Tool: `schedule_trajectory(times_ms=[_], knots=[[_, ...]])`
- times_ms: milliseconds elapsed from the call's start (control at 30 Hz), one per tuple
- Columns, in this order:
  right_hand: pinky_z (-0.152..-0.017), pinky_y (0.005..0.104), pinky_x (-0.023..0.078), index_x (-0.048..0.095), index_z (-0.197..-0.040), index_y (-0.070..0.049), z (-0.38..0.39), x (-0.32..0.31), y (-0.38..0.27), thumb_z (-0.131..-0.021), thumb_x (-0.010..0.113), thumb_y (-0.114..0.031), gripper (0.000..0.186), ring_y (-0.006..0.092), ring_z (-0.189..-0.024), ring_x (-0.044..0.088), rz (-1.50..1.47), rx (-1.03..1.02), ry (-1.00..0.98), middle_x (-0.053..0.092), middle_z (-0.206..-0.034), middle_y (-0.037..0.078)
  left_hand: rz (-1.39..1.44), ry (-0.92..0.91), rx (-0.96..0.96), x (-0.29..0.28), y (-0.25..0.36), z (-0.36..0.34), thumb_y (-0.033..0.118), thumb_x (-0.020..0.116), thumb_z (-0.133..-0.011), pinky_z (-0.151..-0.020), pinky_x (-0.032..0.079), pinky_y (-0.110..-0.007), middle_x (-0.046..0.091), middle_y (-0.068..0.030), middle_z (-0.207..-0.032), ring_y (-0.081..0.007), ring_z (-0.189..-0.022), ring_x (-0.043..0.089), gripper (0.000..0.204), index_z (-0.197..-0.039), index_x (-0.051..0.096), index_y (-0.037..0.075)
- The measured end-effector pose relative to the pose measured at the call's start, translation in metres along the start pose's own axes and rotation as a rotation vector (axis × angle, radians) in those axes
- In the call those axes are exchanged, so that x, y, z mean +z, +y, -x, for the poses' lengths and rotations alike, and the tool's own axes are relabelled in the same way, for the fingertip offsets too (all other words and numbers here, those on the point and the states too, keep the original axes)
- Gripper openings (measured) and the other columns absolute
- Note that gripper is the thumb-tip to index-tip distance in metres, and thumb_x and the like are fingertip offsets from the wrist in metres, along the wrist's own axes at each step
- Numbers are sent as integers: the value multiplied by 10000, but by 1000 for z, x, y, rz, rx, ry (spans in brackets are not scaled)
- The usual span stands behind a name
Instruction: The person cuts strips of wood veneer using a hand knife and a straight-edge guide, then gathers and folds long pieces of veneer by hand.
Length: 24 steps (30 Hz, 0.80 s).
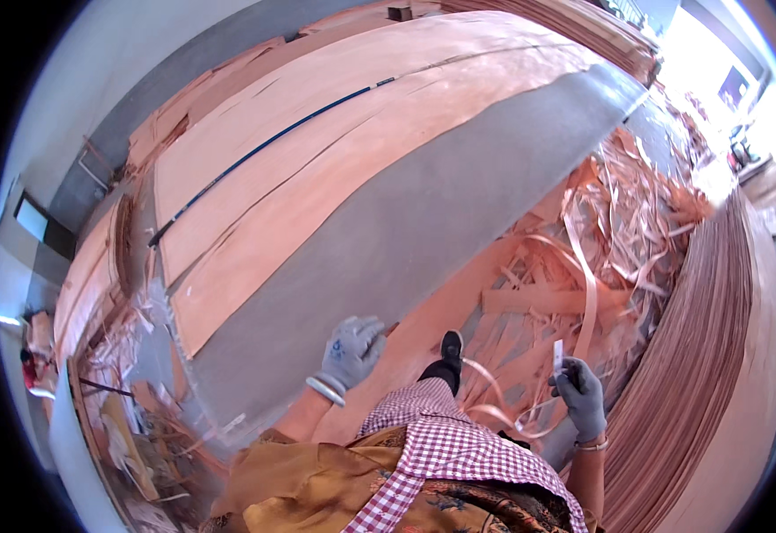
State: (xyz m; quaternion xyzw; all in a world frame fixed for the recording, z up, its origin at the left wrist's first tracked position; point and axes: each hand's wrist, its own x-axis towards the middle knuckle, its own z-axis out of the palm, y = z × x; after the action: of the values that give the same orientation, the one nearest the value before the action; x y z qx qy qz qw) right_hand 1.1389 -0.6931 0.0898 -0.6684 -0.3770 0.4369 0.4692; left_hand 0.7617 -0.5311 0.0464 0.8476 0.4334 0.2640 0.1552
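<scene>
My left hand (352, 355), in a grey glove, is over the near edge of the long grey table (459, 178), fingers curled; whatever they may hold is hidden. My right hand (576, 398), also gloved, grips a small flat white piece (557, 353) upright, beside the tall stack of thin wood sheets (690, 373). Long peach veneer sheets (263, 204) cover the table's far half, split along their length, with a long blue stick (272, 140) lying on them. My foot (450, 351) is below, among veneer scraps.
A heap of curled veneer strips (619, 222) fills the floor right of the table. More sheets (86, 275) and scraps (139, 444) are at the left. Sheet stacks (574, 27) stand at the far end, near a bright opening (703, 53). A grey wall runs behind.
</scene>
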Motion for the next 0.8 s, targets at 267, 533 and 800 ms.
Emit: schedule_trajectory(times_ms=[267,533,800], knots=[[-625,240,506,497,-1179,6,-184,-113,-47,-878,517,14,302,116,-762,612,143,-77,88,594,-954,53,-314,182,-291,75,-62,-183,314,560,-857,-1055,281,-493,484,-186,-1314,-367,-1229,423,424,-1172,576,30],[-587,222,491,552,-1076,-2,-357,-151,-127,-867,561,-14,209,96,-718,606,391,-108,-37,610,-874,34,-641,141,-744,62,-142,-246,420,468,-905,-1106,189,-494,346,-165,-1449,-348,-1351,289,609,-1386,376,57],[-537,203,432,555,-1000,-12,-571,-94,-216,-892,524,-43,116,65,-597,523,422,-196,-408,596,-751,34,-675,99,-1132,45,-151,-236,454,390,-925,-1123,138,-486,309,-125,-1480,-305,-1385,240,604,-1394,373,74]])
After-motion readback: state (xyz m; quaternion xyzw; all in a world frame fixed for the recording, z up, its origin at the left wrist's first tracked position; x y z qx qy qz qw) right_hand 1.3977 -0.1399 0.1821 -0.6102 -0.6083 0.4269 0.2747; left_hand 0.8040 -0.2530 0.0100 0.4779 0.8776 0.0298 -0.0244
